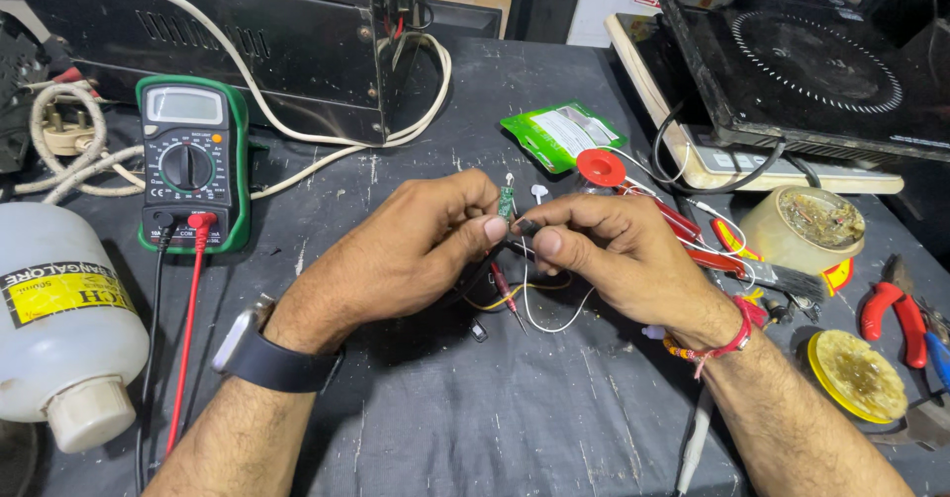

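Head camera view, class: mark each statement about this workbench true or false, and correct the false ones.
1. The left hand pinches a small green circuit board. True.
2. The multimeter lies to the right of both hands. False: it lies to their left, beside the white bottle.
3. The right hand wears a red thread at the wrist. True.
4. The smartwatch is on the right wrist. False: it is on the left wrist.
5. The red-handled pliers are held in the right hand. False: they lie on the table, at its right edge.
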